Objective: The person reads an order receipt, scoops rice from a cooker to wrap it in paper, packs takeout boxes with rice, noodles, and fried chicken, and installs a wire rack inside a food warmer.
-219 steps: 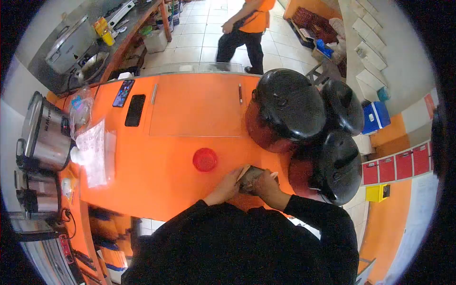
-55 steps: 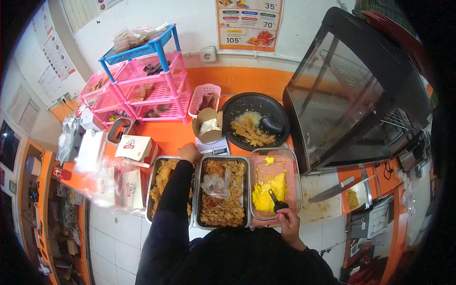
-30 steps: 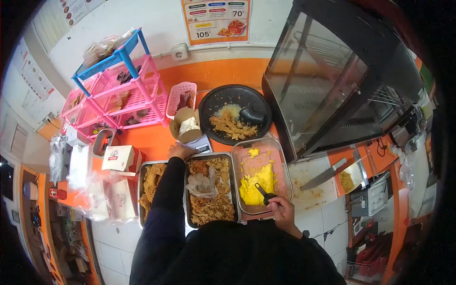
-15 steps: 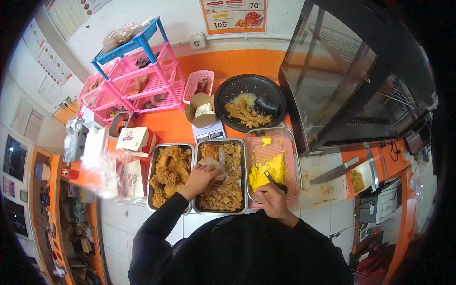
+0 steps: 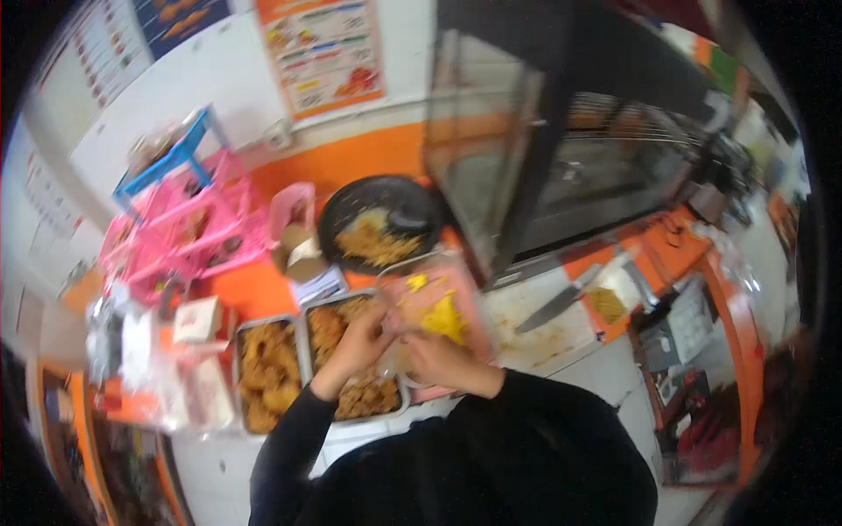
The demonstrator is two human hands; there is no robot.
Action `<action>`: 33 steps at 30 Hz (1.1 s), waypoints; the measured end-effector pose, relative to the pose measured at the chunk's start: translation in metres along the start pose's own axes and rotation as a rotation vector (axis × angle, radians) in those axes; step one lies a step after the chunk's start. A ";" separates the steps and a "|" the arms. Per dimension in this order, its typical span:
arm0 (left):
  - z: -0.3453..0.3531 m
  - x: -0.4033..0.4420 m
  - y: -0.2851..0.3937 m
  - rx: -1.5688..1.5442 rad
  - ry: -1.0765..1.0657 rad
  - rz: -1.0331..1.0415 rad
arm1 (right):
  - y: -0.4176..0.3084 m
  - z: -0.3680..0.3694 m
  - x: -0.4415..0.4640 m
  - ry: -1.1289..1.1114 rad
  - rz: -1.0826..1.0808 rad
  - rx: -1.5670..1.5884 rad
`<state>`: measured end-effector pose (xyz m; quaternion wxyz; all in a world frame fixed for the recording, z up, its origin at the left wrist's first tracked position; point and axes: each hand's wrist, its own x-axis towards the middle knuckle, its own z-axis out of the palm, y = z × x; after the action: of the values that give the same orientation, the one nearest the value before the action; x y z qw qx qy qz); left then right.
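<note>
Plastic: a pale, see-through scrap (image 5: 387,362), perhaps a thin bag or glove, seems to sit between the two hands just below the centre of the frame; motion blur hides its outline.
Step in hand: judging by the pose, the hands are working at this plastic together — parting it or fitting it, I cannot tell which.
Next move calls for: a fine pinch on a thin edge, I would judge, with one hand steady while the other pulls.
Left hand: the left hand (image 5: 358,349) reaches up from lower left, back of the hand showing, fingers bent inward; how firmly they close, and on what, is too blurred to tell.
Right hand: the right hand (image 5: 441,359) comes in from lower right, forearm nearly level, fingertips drawn together near the left ones — any hold on the plastic is unclear.
Below the hands: fried crumbs (image 5: 367,401), lower centre.
Under and beyond the right hand: yellow food (image 5: 445,320) in a pink-lined tray (image 5: 476,329).
Left of centre: fried chicken pieces (image 5: 269,373).
Above the hands: a small box (image 5: 303,254) and a black bowl (image 5: 343,197).
Right of centre: a knife (image 5: 548,310) on the pale board (image 5: 535,346).
</note>
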<state>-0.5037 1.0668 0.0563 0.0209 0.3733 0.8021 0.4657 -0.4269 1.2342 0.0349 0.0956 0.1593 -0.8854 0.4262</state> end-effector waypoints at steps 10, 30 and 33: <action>0.096 0.053 0.110 0.557 0.102 0.247 | 0.089 -0.041 -0.006 0.167 -0.020 -0.363; 0.410 0.221 0.206 0.154 0.172 0.509 | 0.227 -0.342 -0.148 0.665 0.260 1.384; 0.428 0.226 0.224 0.141 0.166 0.505 | 0.232 -0.378 -0.157 0.523 0.359 1.510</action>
<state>-0.3734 1.5842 0.0561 -0.1876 0.5225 0.7133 0.4279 -0.3521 1.6981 0.0526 0.0961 -0.0678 -0.3208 0.9398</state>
